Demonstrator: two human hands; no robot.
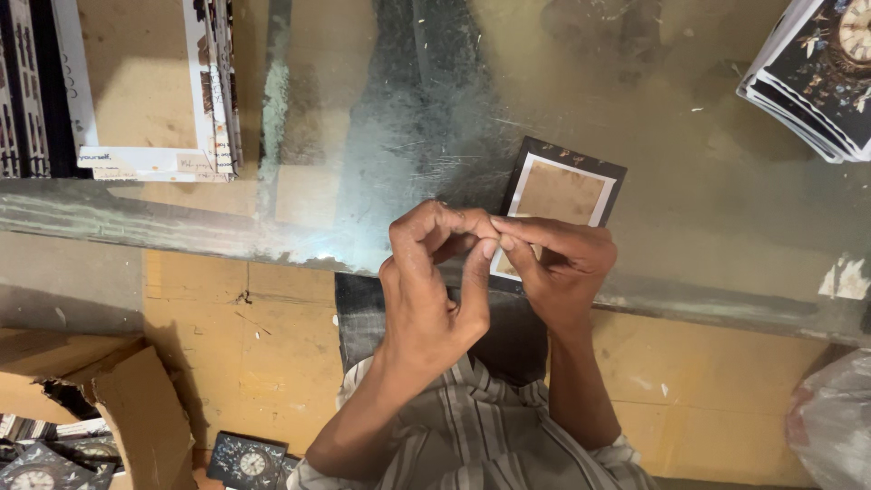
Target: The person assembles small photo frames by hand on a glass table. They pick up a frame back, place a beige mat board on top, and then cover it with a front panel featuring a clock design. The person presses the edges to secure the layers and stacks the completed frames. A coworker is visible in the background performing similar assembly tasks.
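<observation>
**Both hands pinch together over a dark-bordered card at the glass edge**

Both hands meet at the fingertips above the near edge of the glass tabletop (708, 209). Left hand (434, 290) curls its fingers in toward the thumb, narrow; right hand (561, 263) stretches thumb and forefinger across to meet it. Whatever is pinched between them is too small to make out.

Directly under and just beyond the hands lies a picture card (562, 186), black border, white inner line, tan centre. Its long axis runs away from the person, tilted slightly right. The right hand covers its near corner and is the nearer of the two.

Far right, a fanned stack of dark clock-print cards (817, 77) sits at the corner. Far left, upright white-edged boards (145, 91) with tan faces lean together. Below the glass, an open cardboard box (127, 408) and more clock-print cards (247, 461) rest on the floor.
</observation>
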